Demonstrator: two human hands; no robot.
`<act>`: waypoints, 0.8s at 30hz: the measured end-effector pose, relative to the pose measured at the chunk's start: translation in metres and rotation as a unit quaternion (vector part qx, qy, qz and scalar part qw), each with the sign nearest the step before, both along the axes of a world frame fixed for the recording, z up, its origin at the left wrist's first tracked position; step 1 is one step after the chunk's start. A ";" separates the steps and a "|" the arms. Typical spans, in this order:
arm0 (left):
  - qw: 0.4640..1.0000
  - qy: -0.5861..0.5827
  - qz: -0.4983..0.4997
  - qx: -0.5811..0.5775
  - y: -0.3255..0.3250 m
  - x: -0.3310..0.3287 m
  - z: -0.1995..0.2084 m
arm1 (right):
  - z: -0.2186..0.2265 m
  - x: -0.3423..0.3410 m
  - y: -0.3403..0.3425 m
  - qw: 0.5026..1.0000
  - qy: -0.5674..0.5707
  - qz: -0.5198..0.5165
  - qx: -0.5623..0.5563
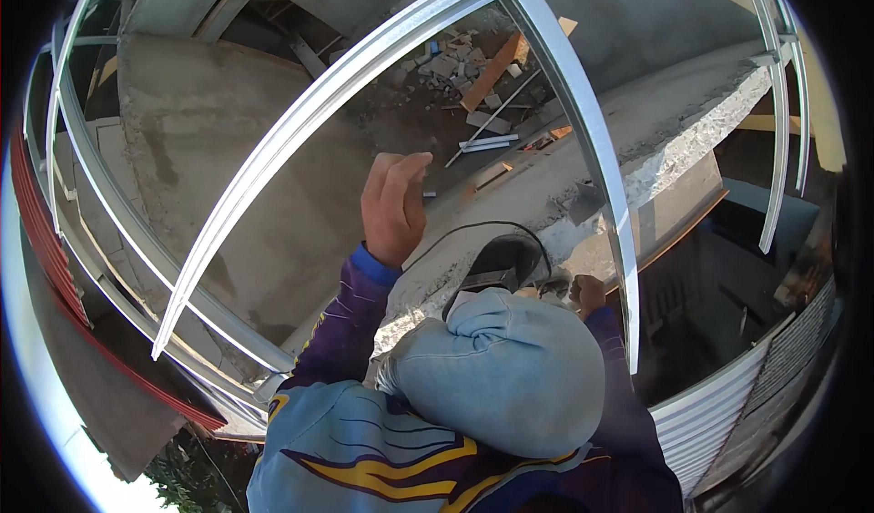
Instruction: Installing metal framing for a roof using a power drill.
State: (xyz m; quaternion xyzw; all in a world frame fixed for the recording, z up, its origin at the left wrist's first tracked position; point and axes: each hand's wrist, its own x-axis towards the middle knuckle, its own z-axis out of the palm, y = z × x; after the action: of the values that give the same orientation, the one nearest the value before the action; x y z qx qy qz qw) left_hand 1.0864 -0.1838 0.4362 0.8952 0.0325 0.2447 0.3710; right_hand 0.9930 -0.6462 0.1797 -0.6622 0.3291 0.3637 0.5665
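Observation:
My left hand [394, 205] is raised above the wall top, fingers loosely bent with their tips to the right; nothing shows in it. My right hand [589, 292] is lower and further right, curled closed beside the rough wall edge, what it holds hidden. A silvery steel channel [592, 140] crosses above my right forearm. Between the hands sits a dark, curved shell-like object [503, 260], partly covered by pale blue cloth [501, 376]. A thin black cable [473, 224] loops around its far side. Purple sleeves cover both arms.
A long steel channel [300, 117] arches overhead from the left. The broken concrete wall top [674, 162] runs up to the right. Rubble [455, 62], a wooden plank [492, 71] and metal offcuts [489, 142] lie below. Red corrugated sheeting [50, 240] lines the left; more frame members [778, 140] stand right.

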 end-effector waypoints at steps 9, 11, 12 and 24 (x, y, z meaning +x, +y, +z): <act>0.881 0.082 0.103 0.454 0.154 0.016 0.022 | -0.008 0.029 0.044 0.996 0.026 -0.061 -0.058; 0.878 0.127 0.108 0.449 0.157 0.021 0.014 | -0.015 0.021 0.044 0.994 0.030 -0.093 -0.048; 0.866 0.180 0.132 0.447 0.158 0.024 0.012 | -0.018 0.019 0.045 0.994 0.031 -0.102 -0.032; 0.835 0.244 0.168 0.464 0.183 0.045 0.002 | -0.090 -0.029 0.026 0.962 0.093 -0.258 0.015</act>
State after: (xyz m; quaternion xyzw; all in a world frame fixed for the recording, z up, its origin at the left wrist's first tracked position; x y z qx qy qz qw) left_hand 1.1315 -0.0010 0.4384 0.9738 0.1543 0.0633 -0.1544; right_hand 0.9640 -0.6204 0.0895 -0.5094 0.5342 0.2699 0.6183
